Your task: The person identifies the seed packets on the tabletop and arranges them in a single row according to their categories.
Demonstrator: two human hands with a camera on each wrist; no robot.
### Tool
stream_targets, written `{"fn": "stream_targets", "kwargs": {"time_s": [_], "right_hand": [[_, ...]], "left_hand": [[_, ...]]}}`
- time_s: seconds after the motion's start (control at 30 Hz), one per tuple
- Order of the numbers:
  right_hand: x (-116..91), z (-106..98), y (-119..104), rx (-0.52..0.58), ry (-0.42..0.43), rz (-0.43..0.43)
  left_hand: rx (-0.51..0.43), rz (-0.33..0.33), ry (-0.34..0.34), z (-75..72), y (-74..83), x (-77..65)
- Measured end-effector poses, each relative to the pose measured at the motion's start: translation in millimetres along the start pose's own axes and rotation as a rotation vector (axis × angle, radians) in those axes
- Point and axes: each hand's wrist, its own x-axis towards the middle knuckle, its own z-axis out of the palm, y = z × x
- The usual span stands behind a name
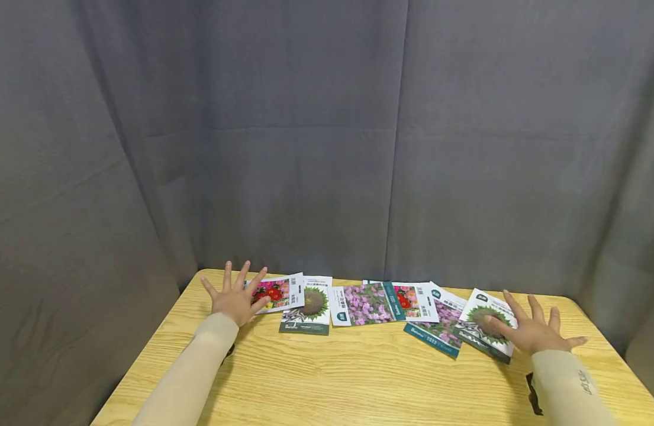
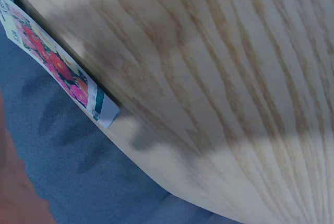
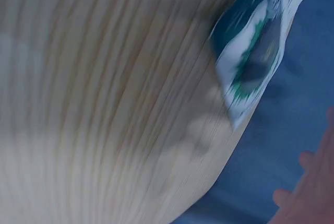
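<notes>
My left hand (image 1: pixel 236 303), fingers spread wide, hovers at the left end of a red-and-pink flower seed packet (image 1: pixel 285 289). Spread likewise, my right hand (image 1: pixel 541 332) is over the right edge of a sunflower seed packet (image 1: pixel 481 322), its thumb overlapping the picture. Between the hands, several packets lie in an overlapping row: another sunflower packet (image 1: pixel 315 307), a purple-flower packet (image 1: pixel 364 303), a second red-flower packet (image 1: pixel 424 303) partly hidden beneath it, and a tilted purple-flower packet (image 1: pixel 443 319). The wrist views show the red-flower packet (image 2: pixel 57 65) and the sunflower packet (image 3: pixel 255 57) near the table edge.
The packets lie along the far side of a light wood-grain table (image 1: pixel 327 378) with rounded corners. Grey curtains (image 1: pixel 305 148) hang behind the table and on both sides. Dark straps (image 1: pixel 533 393) show at the wrists under light sleeves (image 1: pixel 569 384).
</notes>
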Motion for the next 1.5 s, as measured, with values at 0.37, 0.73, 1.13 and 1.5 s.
{"fn": "stream_targets", "kwargs": {"time_s": [0.37, 0.73, 1.13, 1.5], "right_hand": [[12, 29, -64, 0.023, 0.105, -0.160], [21, 62, -151, 0.317, 0.258, -0.294], [21, 105, -228, 0.667, 0.267, -0.350], [21, 134, -285, 0.854, 0.228, -0.368]], "left_hand": [[-0.086, 0.004, 0.041, -1.0, 4.7, -0.6], [-0.258, -0.173, -0.019, 4.0, 11.8, 2.2], [-0.586, -0.374, -0.047, 7.5, 10.1, 7.4], [-0.677, -0.487, -0.053, 8.5, 6.9, 8.5]]}}
